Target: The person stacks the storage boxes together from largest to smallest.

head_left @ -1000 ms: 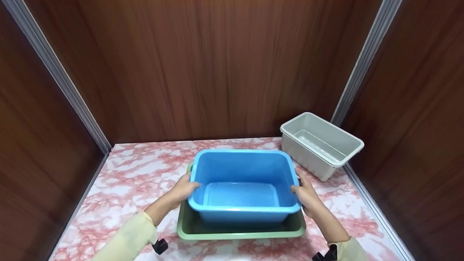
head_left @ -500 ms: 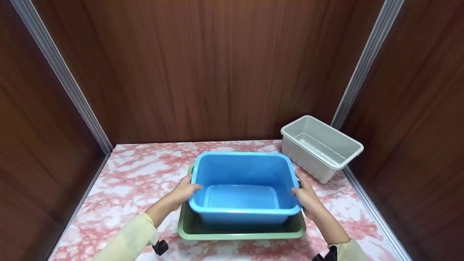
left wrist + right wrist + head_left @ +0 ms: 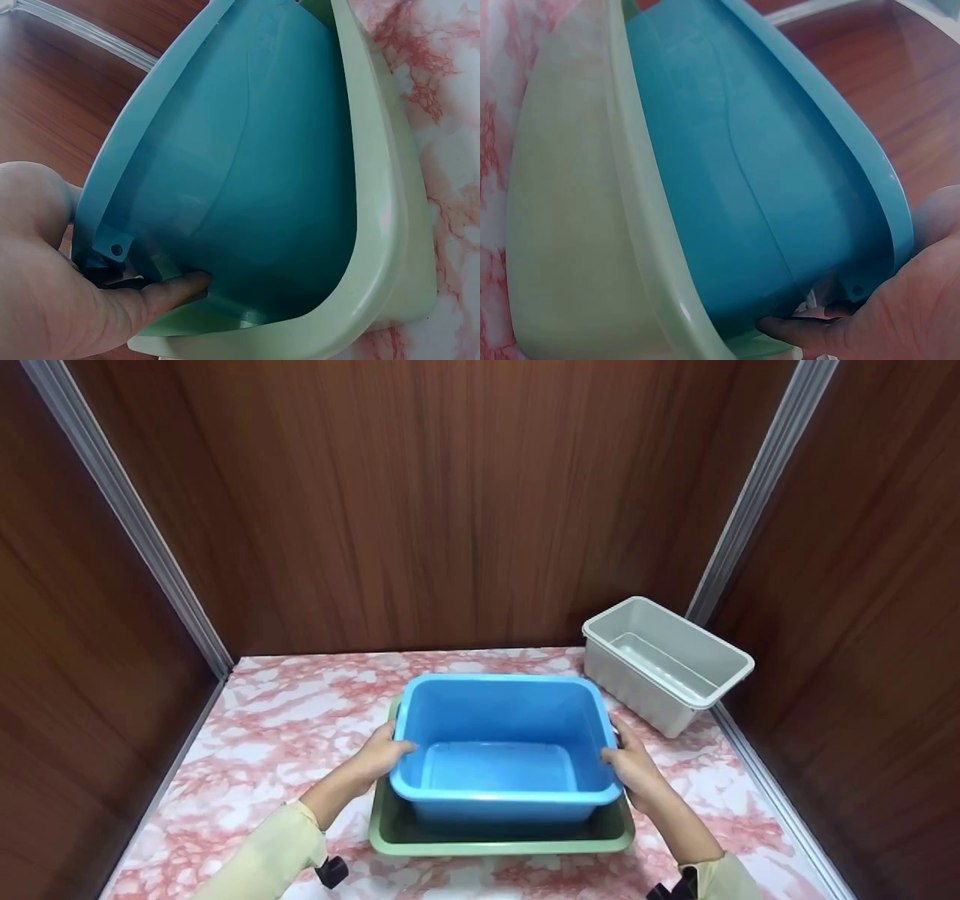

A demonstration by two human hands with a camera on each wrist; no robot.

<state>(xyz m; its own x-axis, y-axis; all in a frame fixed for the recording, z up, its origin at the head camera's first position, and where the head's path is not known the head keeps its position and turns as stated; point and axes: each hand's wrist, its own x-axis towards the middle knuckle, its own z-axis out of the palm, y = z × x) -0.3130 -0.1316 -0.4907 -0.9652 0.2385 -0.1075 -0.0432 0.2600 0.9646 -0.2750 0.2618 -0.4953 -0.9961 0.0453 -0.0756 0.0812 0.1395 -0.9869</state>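
Observation:
A blue plastic tub [image 3: 499, 769] sits partly inside a larger green tub [image 3: 502, 848], its rim standing above the green one. My left hand [image 3: 379, 751] grips the blue tub's left end, thumb over the rim and fingers beneath it. At the opposite end my right hand [image 3: 634, 765] holds the rim in the same manner. In the left wrist view, fingers [image 3: 176, 292] curl under the rim against the blue wall. The right wrist view has the right fingers [image 3: 802, 330] under the other end. Whether the blue tub touches the green tub's floor is hidden.
A grey bin [image 3: 637, 667] stands at the back right corner, angled toward the wall. Brown wood-look panels [image 3: 465, 510] with metal corner strips enclose the back and both sides. A red-and-white marbled surface [image 3: 285, 712] lies under the tubs.
Both hands keep their grip on the blue tub, which stays in nearly the same place inside the green one. The head view has shifted very slightly.

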